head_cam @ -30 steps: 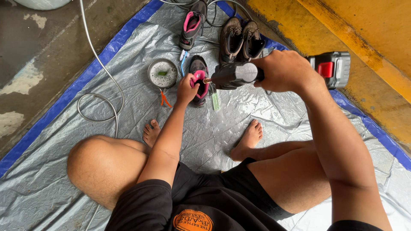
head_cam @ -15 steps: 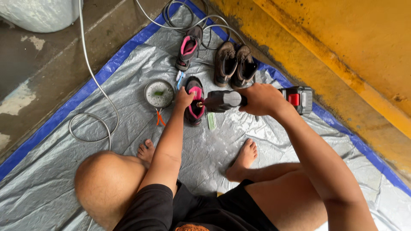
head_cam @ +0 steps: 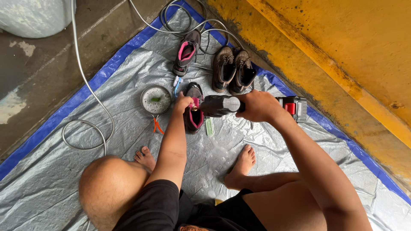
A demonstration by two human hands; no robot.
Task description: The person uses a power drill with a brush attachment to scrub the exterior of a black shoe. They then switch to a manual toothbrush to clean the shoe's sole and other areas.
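Note:
My right hand (head_cam: 256, 106) grips a black cordless power tool (head_cam: 222, 105) with a red battery end (head_cam: 294, 107), held level above the tarp. My left hand (head_cam: 183, 102) pinches the small tip at the tool's nose, just over a dark shoe with a pink lining (head_cam: 194, 108). A matching pink-lined shoe (head_cam: 186, 52) lies farther away, and a pair of brown shoes (head_cam: 233, 69) stands beside it. I sit on the tarp with bare feet (head_cam: 242, 165) forward.
A silver tarp with a blue border (head_cam: 107, 72) covers the concrete floor. A round bowl of sudsy water (head_cam: 156, 99), orange pliers (head_cam: 157, 125) and a small blue-white brush lie left of the shoe. Grey hose (head_cam: 87, 85) loops at left and top. A yellow wall (head_cam: 342, 51) rises at right.
The view has shifted so the shoes and tool sit lower and more central. Both hands stay on the tool, with the left still at its tip.

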